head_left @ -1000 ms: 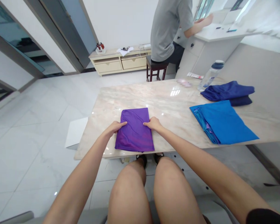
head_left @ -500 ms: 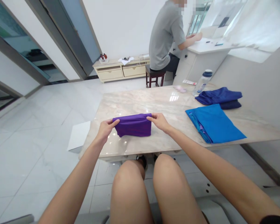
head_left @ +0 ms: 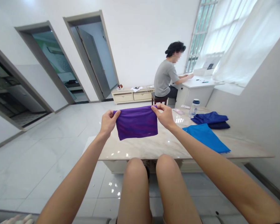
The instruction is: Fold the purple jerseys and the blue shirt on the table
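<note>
A folded purple cloth (head_left: 137, 123) hangs stretched between my two hands over the table. My left hand (head_left: 109, 122) pinches its upper left corner between thumb and fingers. At the upper right corner, my right hand (head_left: 163, 114) grips it the same way. The cloth's lower edge hangs free, with the bottom left corner slightly lower than the right. On the table to the right lies a folded bright blue cloth (head_left: 207, 137), partly hidden by my right forearm. Behind it rests a dark blue folded cloth (head_left: 210, 118).
The marble-topped table (head_left: 130, 151) spans the space before my knees. A clear water bottle (head_left: 194, 108) with a blue lid stands at its far right. Beyond, a person in a grey shirt (head_left: 164, 79) sits at a white desk (head_left: 196, 85). A low cabinet (head_left: 133, 96) lines the wall.
Both hands have lifted the purple cloth higher off the table, and it now hangs flatter. The head view has tilted up, showing more of the wall and doorways.
</note>
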`<act>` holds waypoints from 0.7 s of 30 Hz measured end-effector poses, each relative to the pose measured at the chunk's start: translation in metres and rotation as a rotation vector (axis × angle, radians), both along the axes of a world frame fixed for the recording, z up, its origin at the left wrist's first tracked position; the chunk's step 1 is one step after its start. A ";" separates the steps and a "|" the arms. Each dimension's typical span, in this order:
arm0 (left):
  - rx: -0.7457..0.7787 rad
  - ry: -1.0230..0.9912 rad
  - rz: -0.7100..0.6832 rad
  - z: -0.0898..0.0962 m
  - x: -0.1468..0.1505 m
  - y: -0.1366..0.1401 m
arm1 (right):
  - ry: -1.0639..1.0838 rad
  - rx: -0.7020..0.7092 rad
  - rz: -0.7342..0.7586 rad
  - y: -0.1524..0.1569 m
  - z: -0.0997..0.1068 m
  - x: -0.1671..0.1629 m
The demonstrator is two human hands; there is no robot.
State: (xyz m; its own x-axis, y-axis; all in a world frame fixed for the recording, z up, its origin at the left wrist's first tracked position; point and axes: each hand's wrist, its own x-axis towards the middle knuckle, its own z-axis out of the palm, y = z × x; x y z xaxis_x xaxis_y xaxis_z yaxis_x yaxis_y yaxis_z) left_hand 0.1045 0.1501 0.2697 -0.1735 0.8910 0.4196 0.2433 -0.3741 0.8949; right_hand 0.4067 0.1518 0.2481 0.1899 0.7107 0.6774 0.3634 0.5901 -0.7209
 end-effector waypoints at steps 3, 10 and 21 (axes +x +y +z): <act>-0.012 0.005 0.043 -0.010 0.004 -0.006 | 0.109 -0.033 -0.014 -0.004 -0.010 -0.010; -0.038 0.131 0.156 -0.074 0.013 -0.005 | 0.187 -0.225 -0.079 0.004 -0.076 -0.020; -0.528 0.029 0.091 -0.263 0.007 0.028 | 0.128 -0.851 -0.058 0.049 -0.245 0.000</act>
State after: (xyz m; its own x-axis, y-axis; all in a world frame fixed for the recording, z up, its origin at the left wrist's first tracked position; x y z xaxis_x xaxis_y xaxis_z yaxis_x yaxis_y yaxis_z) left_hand 0.1118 0.1785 0.0064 -0.2546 0.9640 -0.0763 0.2809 0.1493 0.9481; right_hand 0.4067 0.2004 0.0035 0.2805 0.9535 -0.1107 0.2617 -0.1869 -0.9469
